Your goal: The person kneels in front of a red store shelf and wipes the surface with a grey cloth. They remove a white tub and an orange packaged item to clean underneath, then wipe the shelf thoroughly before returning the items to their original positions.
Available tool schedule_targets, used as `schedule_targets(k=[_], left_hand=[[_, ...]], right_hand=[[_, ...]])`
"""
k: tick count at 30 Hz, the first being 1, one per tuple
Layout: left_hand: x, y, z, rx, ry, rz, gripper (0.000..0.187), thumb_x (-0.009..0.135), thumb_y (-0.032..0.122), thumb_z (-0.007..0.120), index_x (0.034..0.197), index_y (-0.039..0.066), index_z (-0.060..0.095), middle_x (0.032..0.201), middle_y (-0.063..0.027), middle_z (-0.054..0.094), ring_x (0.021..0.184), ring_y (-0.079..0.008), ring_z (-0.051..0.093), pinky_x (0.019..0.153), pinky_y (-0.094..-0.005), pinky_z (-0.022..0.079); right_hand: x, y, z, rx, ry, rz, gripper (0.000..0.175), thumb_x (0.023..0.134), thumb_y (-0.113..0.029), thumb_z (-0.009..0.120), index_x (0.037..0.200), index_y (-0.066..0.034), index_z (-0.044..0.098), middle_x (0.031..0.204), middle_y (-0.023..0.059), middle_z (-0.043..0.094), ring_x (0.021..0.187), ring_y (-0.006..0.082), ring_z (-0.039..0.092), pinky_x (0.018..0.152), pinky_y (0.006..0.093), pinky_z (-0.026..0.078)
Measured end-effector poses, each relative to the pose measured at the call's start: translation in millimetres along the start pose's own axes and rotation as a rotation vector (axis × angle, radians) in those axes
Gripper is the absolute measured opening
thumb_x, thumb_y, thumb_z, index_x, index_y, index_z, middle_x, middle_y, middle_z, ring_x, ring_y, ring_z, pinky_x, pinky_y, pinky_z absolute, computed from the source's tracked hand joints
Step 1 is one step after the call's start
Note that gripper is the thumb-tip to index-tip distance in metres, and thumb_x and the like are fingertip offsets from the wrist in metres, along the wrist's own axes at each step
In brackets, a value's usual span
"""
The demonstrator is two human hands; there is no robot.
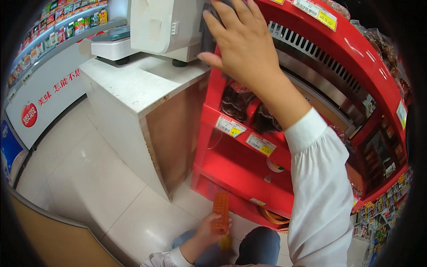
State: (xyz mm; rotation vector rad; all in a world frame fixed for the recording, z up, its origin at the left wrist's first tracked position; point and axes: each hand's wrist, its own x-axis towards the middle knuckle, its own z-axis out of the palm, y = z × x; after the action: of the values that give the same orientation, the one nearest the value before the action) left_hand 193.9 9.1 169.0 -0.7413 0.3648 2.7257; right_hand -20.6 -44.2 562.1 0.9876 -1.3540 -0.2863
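Observation:
My left hand (207, 230) is low in the picture, above my knees. It is wrapped around an orange, bumpy, elongated object (220, 210) held upright; what it is cannot be told. A blurred yellow patch shows just below it. My right hand (245, 36) reaches up with fingers spread, at the dark side panel of a white machine housing (156, 26). Whether the fingertips touch the panel is unclear. Left of the housing is a white weighing scale (113, 46) with a dark platter. Both stand on a worn white counter (133, 83).
Right of the counter rises a red display rack (247, 170) with price labels and dark packaged food (235, 101). A shelf of colourful packets (66, 31) is far left. A tan panel edge (56, 233) curves at lower left. Pale tiles (100, 167) cover the floor.

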Motion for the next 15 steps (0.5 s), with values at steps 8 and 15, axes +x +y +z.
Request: schedule_targets(k=[8, 15], left_hand=[[-39, -1, -1, 0.008, -0.04, 0.011, 0.042, 0.089, 0.028, 0.055, 0.126, 0.008, 0.054, 0.11, -0.012, 0.065, 0.1, -0.0264, 0.061, 0.083, -0.0385, 0.049], [-99, -16, 1, 0.023, -0.121, -0.005, 0.051, 0.089, 0.024, 0.056, 0.136, 0.007, 0.045, 0.117, -0.0131, 0.062, 0.099, -0.0259, 0.061, 0.082, -0.0386, 0.05]], right_hand=[[-94, -80, 2, 0.298, -0.06, -0.043, 0.034, 0.086, -0.02, 0.058, 0.116, -0.0073, 0.069, 0.125, 0.0042, 0.063, 0.13, 0.0243, 0.048, 0.111, 0.0469, 0.033], [-104, -107, -16, 0.245, -0.07, -0.048, 0.034, 0.086, -0.018, 0.056, 0.118, -0.0097, 0.067, 0.13, -0.0006, 0.062, 0.125, 0.0193, 0.053, 0.106, 0.0385, 0.035]])
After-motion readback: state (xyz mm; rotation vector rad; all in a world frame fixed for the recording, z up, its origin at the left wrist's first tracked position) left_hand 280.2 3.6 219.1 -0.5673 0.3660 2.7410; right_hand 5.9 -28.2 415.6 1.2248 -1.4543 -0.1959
